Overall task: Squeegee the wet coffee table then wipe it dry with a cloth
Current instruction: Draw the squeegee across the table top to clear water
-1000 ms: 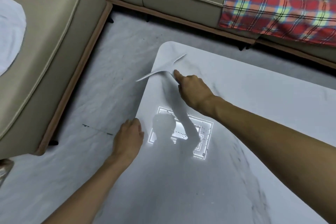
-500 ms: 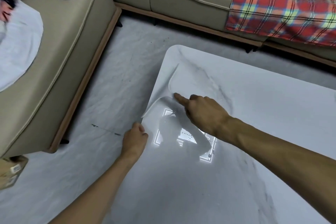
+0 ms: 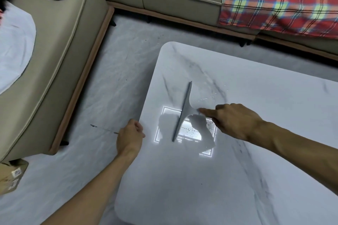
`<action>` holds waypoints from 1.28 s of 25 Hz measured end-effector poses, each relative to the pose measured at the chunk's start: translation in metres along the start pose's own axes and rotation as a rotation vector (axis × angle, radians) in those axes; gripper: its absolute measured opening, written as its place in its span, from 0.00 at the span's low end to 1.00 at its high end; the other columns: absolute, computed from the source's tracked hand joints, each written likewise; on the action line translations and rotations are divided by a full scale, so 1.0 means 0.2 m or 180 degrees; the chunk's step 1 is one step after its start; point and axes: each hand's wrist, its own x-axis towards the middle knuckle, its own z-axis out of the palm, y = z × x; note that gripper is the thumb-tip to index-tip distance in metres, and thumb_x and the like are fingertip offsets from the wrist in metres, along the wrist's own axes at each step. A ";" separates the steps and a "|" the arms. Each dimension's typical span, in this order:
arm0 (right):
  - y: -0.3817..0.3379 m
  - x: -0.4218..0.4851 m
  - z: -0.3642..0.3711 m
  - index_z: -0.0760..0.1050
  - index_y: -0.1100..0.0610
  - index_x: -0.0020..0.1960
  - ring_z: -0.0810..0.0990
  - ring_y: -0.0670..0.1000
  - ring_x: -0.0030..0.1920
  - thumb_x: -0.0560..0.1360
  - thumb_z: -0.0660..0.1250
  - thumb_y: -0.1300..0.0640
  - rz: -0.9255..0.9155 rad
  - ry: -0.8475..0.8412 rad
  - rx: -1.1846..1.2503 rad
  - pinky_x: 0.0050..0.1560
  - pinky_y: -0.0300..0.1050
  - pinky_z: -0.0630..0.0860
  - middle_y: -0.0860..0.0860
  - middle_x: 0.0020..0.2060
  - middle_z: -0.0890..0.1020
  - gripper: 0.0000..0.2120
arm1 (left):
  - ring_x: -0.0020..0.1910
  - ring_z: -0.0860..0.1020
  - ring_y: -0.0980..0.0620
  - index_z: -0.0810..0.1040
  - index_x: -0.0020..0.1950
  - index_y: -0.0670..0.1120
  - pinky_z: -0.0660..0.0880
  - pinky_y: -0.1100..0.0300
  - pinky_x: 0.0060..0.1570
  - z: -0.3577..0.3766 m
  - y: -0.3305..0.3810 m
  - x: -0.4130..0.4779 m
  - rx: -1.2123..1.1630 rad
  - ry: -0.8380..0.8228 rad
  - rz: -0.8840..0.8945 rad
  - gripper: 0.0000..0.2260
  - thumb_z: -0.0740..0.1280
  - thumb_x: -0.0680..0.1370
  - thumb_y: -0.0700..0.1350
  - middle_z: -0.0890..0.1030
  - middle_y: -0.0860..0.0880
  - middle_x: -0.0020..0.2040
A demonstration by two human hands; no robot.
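- Living-room corner: beige leather sofa [image 3: 54, 51] on two sides, red plaid blanket [image 3: 274, 0] on the far seat, pale marbled floor [image 3: 109, 78].
- White marble-patterned counter [image 3: 182, 179] fills the lower right. A bright ceiling-light reflection [image 3: 184, 129] sits near its left edge, with water beads [image 3: 206, 99] beside it.
- Pale grey plastic squeegee [image 3: 184, 107]: blade down on the counter, running near-to-far across the reflection, close to the left edge.
- Right hand [image 3: 236, 120]: grip closed round the handle, index finger laid straight along it toward the blade.
- Left hand [image 3: 130, 137]: grip curled over the counter's left edge, thumb on top, apparently bracing.
- Step, judged: squeegee phase in progress. Neither hand holds a cloth, so drying is not begun.
- Risk 1: water driven off the left edge would wet the left hand and make the floor slippery.
- Risk 2: pressure from one finger is uneven, so a blade end may lift and leave streaks.
- Risk 3: beads on the handle side of the blade may be missed, which would mean another pass.
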 end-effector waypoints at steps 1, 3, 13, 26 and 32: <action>-0.04 0.01 -0.01 0.50 0.33 0.74 0.77 0.59 0.41 0.81 0.52 0.52 -0.0066 0.0049 -0.0053 0.37 0.47 0.68 0.49 0.47 0.75 0.26 | 0.44 0.80 0.45 0.74 0.46 0.45 0.79 0.49 0.47 0.00 0.02 -0.01 0.0035 0.0108 -0.0004 0.05 0.61 0.76 0.37 0.82 0.49 0.43; -0.15 0.08 -0.02 0.50 0.35 0.75 0.78 0.60 0.43 0.82 0.51 0.53 -0.0362 0.0118 -0.0049 0.39 0.48 0.69 0.51 0.51 0.75 0.26 | 0.47 0.78 0.43 0.71 0.53 0.44 0.77 0.52 0.45 -0.01 0.04 -0.01 -0.0065 0.0186 -0.0093 0.07 0.59 0.77 0.36 0.79 0.47 0.50; -0.23 0.12 0.17 0.53 0.31 0.74 0.79 0.58 0.47 0.82 0.53 0.53 -0.0510 0.0104 0.0406 0.42 0.48 0.72 0.47 0.53 0.76 0.25 | 0.45 0.74 0.44 0.62 0.67 0.45 0.69 0.58 0.37 0.01 0.01 -0.09 -0.0029 -0.0735 -0.0452 0.20 0.59 0.76 0.37 0.75 0.40 0.56; -0.24 0.09 0.11 0.57 0.33 0.73 0.79 0.59 0.46 0.83 0.49 0.46 -0.0166 0.0332 0.0491 0.42 0.48 0.70 0.49 0.49 0.76 0.20 | 0.36 0.72 0.51 0.62 0.68 0.48 0.66 0.61 0.30 0.06 0.01 -0.15 0.0441 -0.1487 -0.0195 0.22 0.60 0.75 0.39 0.73 0.47 0.43; 0.03 -0.15 0.28 0.55 0.30 0.73 0.75 0.55 0.39 0.83 0.47 0.45 0.0354 0.0324 0.0543 0.39 0.45 0.66 0.45 0.39 0.70 0.20 | 0.40 0.73 0.49 0.63 0.69 0.48 0.66 0.61 0.31 0.10 -0.02 -0.14 0.0722 -0.1637 -0.0117 0.23 0.59 0.74 0.36 0.72 0.41 0.62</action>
